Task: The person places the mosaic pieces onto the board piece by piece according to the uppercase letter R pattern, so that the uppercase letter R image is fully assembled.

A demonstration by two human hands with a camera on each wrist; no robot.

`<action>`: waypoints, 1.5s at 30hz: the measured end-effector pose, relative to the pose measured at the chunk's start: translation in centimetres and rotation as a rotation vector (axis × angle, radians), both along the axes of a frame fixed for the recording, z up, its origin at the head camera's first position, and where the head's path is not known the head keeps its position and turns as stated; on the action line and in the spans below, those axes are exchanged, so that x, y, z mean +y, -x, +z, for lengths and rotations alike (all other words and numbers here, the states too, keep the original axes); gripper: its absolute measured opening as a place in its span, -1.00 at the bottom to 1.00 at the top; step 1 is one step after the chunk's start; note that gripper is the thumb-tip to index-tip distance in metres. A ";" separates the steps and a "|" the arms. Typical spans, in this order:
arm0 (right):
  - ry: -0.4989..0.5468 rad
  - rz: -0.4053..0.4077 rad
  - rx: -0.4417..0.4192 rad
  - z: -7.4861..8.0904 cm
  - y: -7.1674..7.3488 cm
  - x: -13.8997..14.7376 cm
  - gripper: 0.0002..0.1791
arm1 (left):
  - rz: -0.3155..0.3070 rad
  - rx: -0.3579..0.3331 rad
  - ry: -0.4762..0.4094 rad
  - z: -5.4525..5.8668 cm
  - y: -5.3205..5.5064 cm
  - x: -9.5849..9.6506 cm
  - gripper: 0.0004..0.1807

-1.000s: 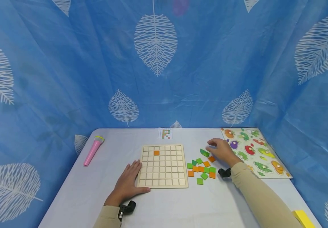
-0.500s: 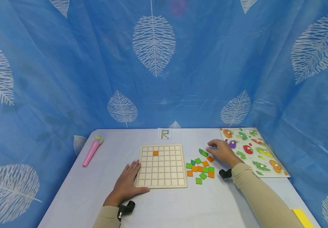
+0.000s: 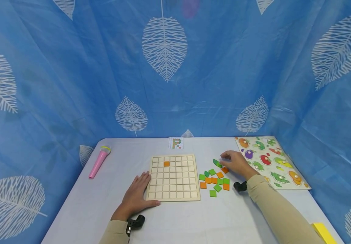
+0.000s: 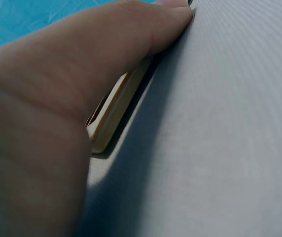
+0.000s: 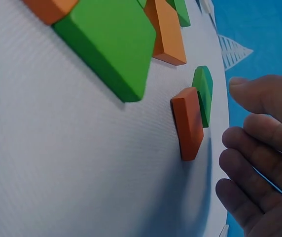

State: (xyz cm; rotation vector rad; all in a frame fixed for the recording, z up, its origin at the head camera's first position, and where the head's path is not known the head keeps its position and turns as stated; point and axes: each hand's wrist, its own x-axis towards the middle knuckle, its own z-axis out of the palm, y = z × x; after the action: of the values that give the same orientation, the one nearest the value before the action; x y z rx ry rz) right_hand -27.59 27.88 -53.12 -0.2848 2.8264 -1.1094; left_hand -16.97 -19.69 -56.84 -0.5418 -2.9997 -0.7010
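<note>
My left hand (image 3: 135, 196) lies flat with fingers extended at the lower left corner of a wooden grid board (image 3: 173, 199). In the left wrist view its thumb (image 4: 146, 27) runs along the board's edge (image 4: 119, 111). One orange square tile (image 3: 166, 164) sits in the grid's upper part. My right hand (image 3: 237, 164) hovers beside the loose tiles, its fingers loosely bent and holding nothing. Nearest to it are a green curved piece (image 3: 217, 163) and an orange tile (image 3: 225, 170). In the right wrist view the fingers (image 5: 257, 160) are apart from that orange tile (image 5: 188, 123).
Several green and orange tiles (image 3: 214, 180) lie right of the board. A small pattern card (image 3: 175, 143) is behind it. A vegetable puzzle board (image 3: 272, 162) stands at the right, a pink toy microphone (image 3: 98, 164) at the left. A yellow object (image 3: 324, 233) shows at lower right.
My right hand has come slightly lower and closer to the green curved piece, now overlapping the orange tile's edge in the head view. The left hand has stayed on the board.
</note>
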 end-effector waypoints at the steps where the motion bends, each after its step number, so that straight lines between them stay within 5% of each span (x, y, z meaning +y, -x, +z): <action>1: 0.000 0.000 -0.002 0.0 0.0 0.0 -0.60 | 0.002 0.004 -0.001 0.0 0.0 0.0 0.44; 20: 0.000 0.003 -0.056 -0.4 -0.1 -0.8 -0.57 | -0.001 -0.017 0.019 0.0 0.2 0.0 0.43; 45: -0.009 0.007 -0.041 -0.5 0.0 -1.3 -0.77 | 0.013 -0.037 0.003 0.6 0.0 0.0 0.44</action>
State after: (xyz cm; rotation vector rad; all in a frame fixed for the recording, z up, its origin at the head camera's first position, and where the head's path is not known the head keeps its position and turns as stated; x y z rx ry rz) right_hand -27.56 26.63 -53.64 -0.2685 2.7917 -1.0888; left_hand -17.01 -19.71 -56.22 -0.5151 -3.0362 -0.7131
